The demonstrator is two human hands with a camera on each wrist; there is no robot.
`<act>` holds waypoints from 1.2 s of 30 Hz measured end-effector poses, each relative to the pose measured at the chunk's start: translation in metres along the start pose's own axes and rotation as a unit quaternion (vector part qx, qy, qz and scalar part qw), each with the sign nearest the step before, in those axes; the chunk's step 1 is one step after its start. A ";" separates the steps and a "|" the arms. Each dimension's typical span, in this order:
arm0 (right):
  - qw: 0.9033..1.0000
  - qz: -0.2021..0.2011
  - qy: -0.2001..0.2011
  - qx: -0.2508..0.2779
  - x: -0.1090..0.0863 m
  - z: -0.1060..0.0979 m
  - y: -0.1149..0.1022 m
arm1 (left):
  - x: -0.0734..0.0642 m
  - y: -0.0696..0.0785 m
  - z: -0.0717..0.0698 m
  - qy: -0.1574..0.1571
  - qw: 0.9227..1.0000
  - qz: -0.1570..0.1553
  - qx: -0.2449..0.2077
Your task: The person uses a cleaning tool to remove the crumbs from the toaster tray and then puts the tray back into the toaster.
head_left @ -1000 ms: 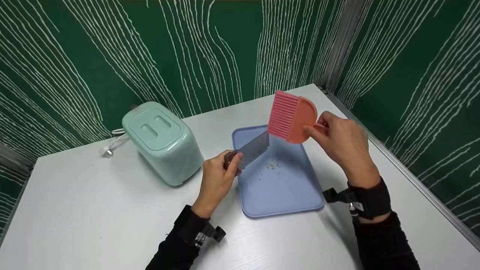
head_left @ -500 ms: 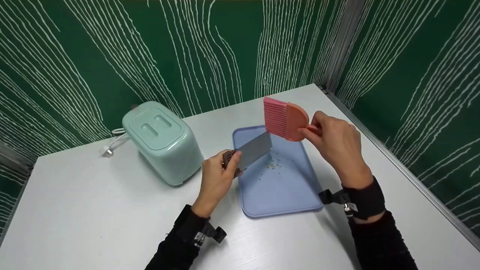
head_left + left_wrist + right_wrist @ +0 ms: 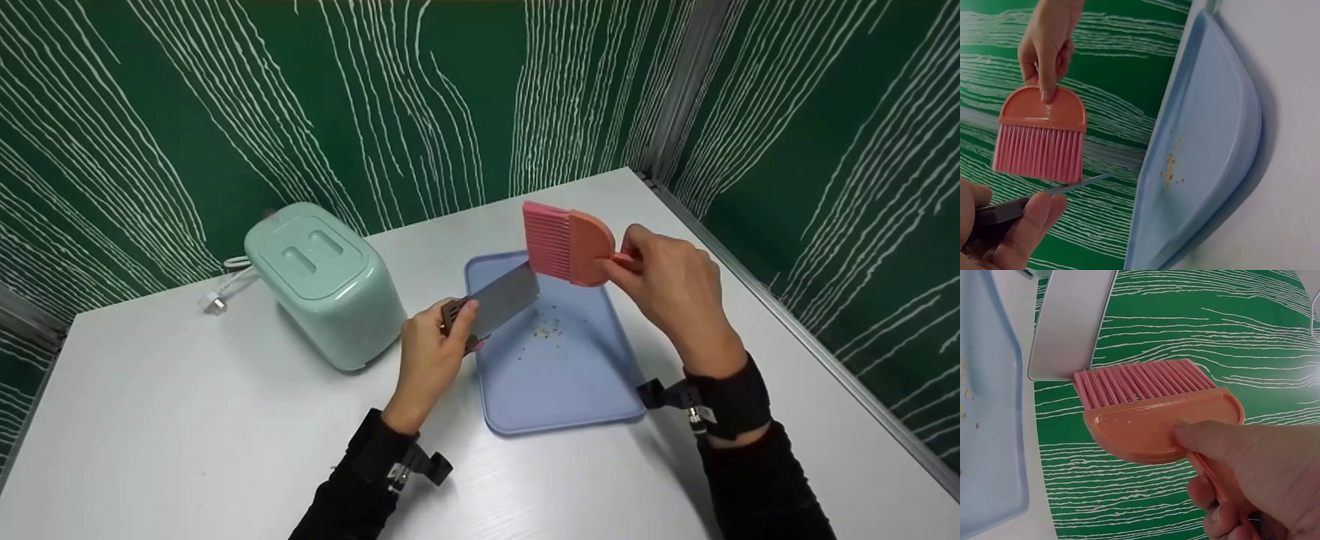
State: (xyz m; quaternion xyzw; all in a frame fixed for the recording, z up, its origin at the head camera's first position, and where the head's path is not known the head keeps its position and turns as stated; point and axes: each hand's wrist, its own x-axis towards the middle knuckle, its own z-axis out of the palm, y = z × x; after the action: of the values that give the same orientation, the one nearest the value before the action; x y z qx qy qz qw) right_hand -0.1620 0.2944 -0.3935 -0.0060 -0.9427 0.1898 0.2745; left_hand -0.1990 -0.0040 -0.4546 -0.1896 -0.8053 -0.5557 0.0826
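Observation:
In the head view my left hand (image 3: 433,345) grips the dark slotted end of a flat grey metal crumb tray (image 3: 506,300), held tilted above a blue serving tray (image 3: 562,394). My right hand (image 3: 671,289) pinches the handle of an orange hand brush (image 3: 591,247) with pink bristles. The bristles (image 3: 1140,382) meet the far corner of the crumb tray in the right wrist view. Small crumbs (image 3: 1170,169) lie scattered on the blue tray beneath, as the left wrist view shows. My palm hides part of the brush handle.
A mint-green toaster (image 3: 326,289) with its lid on stands left of the blue tray. Its white cord and plug (image 3: 215,302) lie behind it on the white table (image 3: 202,427). Green walls (image 3: 480,97) with white lines close off the back and right.
My right hand has brought the brush left and slightly down, with the bristles turning against the crumb tray's far end. The left hand has barely shifted.

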 end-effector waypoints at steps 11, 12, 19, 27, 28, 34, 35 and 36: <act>1.000 -0.005 -0.008 -0.012 -0.001 0.003 -0.001 | 0.000 0.002 0.000 0.002 1.000 -0.001 -0.004; 1.000 -0.006 -0.011 -0.014 -0.002 0.003 0.000 | 0.000 0.002 0.000 0.002 1.000 -0.001 -0.004; 0.999 -0.009 -0.044 -0.020 -0.003 0.002 0.000 | 0.001 0.002 0.000 0.005 1.000 0.000 0.003; 0.996 -0.005 -0.084 -0.015 -0.004 0.000 0.000 | 0.000 0.002 0.000 0.003 1.000 0.016 0.010; 0.996 -0.003 -0.092 -0.012 -0.003 0.000 0.001 | 0.000 0.002 0.000 0.002 1.000 0.015 0.009; 0.991 0.009 -0.136 -0.001 -0.002 -0.004 0.001 | 0.000 0.003 0.000 0.001 1.000 0.012 0.001; 0.990 0.010 -0.144 -0.001 -0.002 -0.005 0.002 | 0.000 0.003 0.000 0.001 1.000 0.012 -0.001; 0.988 0.010 -0.152 0.000 -0.002 -0.007 0.002 | 0.000 0.003 0.000 0.000 1.000 0.011 -0.003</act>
State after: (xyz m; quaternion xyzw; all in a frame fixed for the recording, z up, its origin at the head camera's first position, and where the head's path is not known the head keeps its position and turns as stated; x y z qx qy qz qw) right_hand -0.1567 0.2985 -0.3904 0.0133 -0.9733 0.1911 0.1265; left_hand -0.1976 -0.0031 -0.4522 -0.1989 -0.8016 -0.5568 0.0886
